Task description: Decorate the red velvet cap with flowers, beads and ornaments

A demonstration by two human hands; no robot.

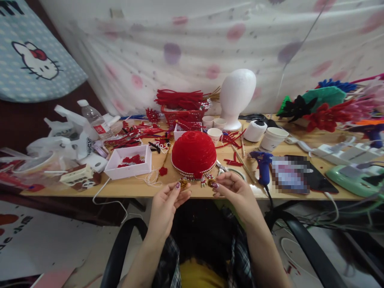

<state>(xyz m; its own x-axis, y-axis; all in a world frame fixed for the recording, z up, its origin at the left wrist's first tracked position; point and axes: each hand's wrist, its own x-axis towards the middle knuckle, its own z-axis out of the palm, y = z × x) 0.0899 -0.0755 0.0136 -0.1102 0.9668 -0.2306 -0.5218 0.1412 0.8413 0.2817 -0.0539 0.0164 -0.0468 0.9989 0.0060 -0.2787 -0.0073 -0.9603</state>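
A round red cap (193, 154) sits at the table's front edge, with a silver beaded rim and short bead tassels at its front. My left hand (169, 204) pinches a small gold ornament (183, 183) just in front of the cap's left side. Another small gold ornament (211, 183) is between the fingertips of my right hand (234, 192), by the cap's right side. Both hands are held apart from each other. Scissors (222, 167) lie just behind my right hand, partly hidden by it.
White foam head (238, 98) and red basket (181, 116) stand behind the cap. White box (129, 162) with red pieces is left. Blue glue gun (264, 168), paper cup (273, 139), thread spool (255, 131) and a dark tablet-like device (318, 176) are right.
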